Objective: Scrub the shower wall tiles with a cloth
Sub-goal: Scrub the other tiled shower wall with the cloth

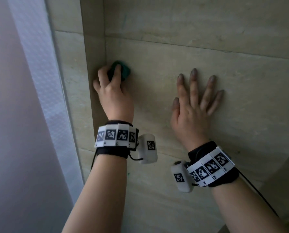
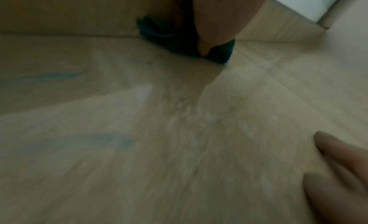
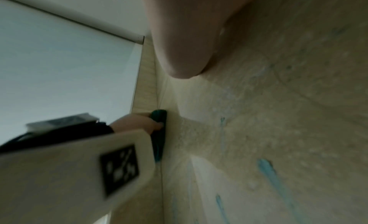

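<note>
from my remote station i record the following. the left hand (image 1: 112, 91) has its fingers curled round a dark green cloth (image 1: 121, 70) and holds it against the beige wall tiles (image 1: 207, 47), right in the inside corner where the main wall meets a narrow return to the left. the left wrist view confirms this: the cloth (image 2: 179, 38) is bunched under the fingers (image 2: 209, 22) and sits across a grout line at the corner. in the right wrist view the cloth (image 3: 159, 133) appears edge-on, flat against the tile surface.

the right hand (image 1: 192, 113) lies flat on the same wall, to the right of the left hand and apart from it, fingers straight and spread, gripping nothing. its fingertips (image 2: 338, 148) show at the lower right of the left wrist view, resting on the tile.

blue-green streaks (image 3: 266, 172) mark the tiles in both wrist views; i cannot tell what the substance is. both of these views are blurred.

each wrist carries a black band with white coded tags and a white camera housing (image 1: 148, 148). a pale translucent shower curtain (image 1: 31, 98) hangs at the left edge of the head view, beside the tiled return.
</note>
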